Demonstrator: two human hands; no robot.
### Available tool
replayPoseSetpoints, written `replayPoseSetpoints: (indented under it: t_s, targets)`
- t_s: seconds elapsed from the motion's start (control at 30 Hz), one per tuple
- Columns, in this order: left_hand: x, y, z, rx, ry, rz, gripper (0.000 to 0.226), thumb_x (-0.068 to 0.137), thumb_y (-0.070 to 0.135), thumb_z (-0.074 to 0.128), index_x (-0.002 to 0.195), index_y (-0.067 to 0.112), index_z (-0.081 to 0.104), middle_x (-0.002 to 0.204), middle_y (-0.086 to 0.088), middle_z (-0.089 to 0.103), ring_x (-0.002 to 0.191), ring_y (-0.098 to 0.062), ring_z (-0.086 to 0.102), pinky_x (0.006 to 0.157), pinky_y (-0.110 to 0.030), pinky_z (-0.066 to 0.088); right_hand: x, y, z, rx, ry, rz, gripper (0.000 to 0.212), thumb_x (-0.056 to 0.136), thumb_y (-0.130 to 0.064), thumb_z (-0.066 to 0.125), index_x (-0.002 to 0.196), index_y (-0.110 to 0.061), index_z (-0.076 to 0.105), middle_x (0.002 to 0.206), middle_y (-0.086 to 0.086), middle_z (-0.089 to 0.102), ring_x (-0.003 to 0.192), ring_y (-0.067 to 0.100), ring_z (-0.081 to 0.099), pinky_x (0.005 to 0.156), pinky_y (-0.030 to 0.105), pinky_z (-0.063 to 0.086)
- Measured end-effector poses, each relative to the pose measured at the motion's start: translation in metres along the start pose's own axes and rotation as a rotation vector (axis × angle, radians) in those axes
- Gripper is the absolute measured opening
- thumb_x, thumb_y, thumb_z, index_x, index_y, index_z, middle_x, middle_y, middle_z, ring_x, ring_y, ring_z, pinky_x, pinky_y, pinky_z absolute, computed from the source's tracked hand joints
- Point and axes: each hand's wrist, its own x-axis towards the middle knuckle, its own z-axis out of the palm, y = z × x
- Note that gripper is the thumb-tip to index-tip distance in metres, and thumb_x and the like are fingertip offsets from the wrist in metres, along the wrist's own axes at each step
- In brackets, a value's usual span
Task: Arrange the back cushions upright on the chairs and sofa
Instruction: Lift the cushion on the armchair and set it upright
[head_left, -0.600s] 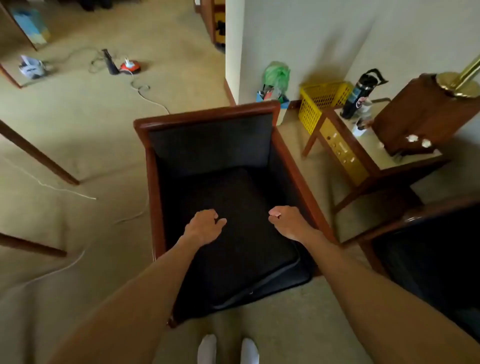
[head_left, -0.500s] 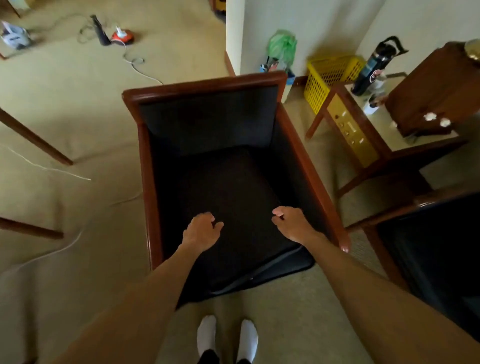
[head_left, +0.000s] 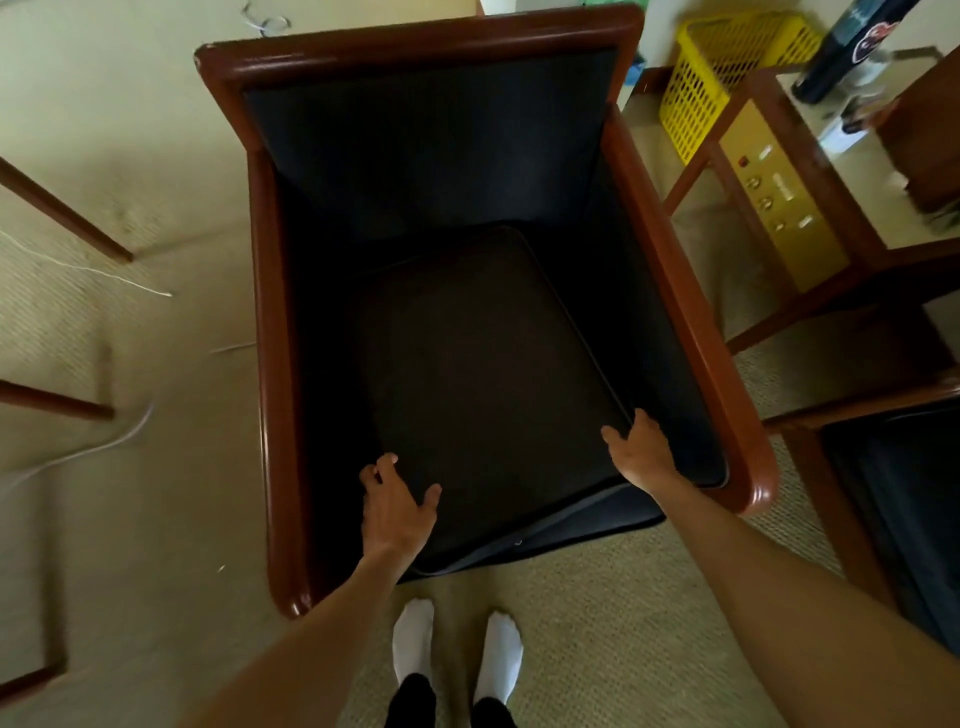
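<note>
Both hands have spread: left hand (head_left: 397, 506) and right hand (head_left: 641, 454) flank the flat cushion (head_left: 483, 395), lengthwise toward the chair (head_left: 270, 332) back.

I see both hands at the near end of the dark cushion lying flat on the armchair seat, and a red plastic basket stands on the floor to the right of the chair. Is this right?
Not quite: in the head view the basket is yellow, not red. The rest holds: the left hand and right hand are at the near end of the dark cushion, which lies flat on the armchair seat.
</note>
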Motion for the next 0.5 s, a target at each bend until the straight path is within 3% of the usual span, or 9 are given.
replayPoseSetpoints:
  t_s: [0.1,0.23,0.4,0.5]
  targets:
    - [0.002,-0.004,0.006,-0.073,-0.022,-0.038,0.083,0.086,0.037,0.070,0.148,0.017,0.019,0.150,-0.015,0.029,0.128,-0.039,0.047,0.098,-0.049,0.046,0.004,0.007,0.005,0.054,-0.009,0.013,0.072,0.100,-0.037,0.048,0.153,-0.001,0.015,0.159,0.022,0.019,0.145,0.037,0.025,0.116,0.043,0.025]
    - [0.007,-0.011,0.013,-0.168,-0.043,-0.136,0.098,0.084,0.036,0.073,0.153,0.016,0.007,0.144,-0.017,0.044,0.129,-0.038,0.047,0.102,-0.048,0.044,0.013,0.013,0.009,0.129,0.009,0.074,0.071,0.100,-0.041,0.046,0.152,-0.002,0.019,0.157,0.022,0.026,0.142,0.038,0.030,0.114,0.043,0.028]
    - [0.015,-0.022,0.018,-0.147,-0.076,-0.150,0.097,0.076,0.045,0.078,0.149,0.011,0.024,0.141,-0.016,0.050,0.128,-0.037,0.050,0.102,-0.044,0.046,0.022,0.021,0.007,0.418,-0.039,0.197,0.065,0.096,-0.048,0.052,0.144,-0.013,0.028,0.144,0.017,0.042,0.128,0.035,0.044,0.094,0.037,0.036]
    - [0.020,-0.027,0.023,-0.101,-0.059,-0.137,0.097,0.073,0.050,0.078,0.146,0.010,0.028,0.140,-0.015,0.052,0.126,-0.038,0.051,0.102,-0.047,0.047,0.025,0.028,0.006,0.527,-0.102,0.248,0.074,0.088,-0.057,0.059,0.144,-0.020,0.027,0.145,0.009,0.040,0.127,0.032,0.044,0.094,0.045,0.044]
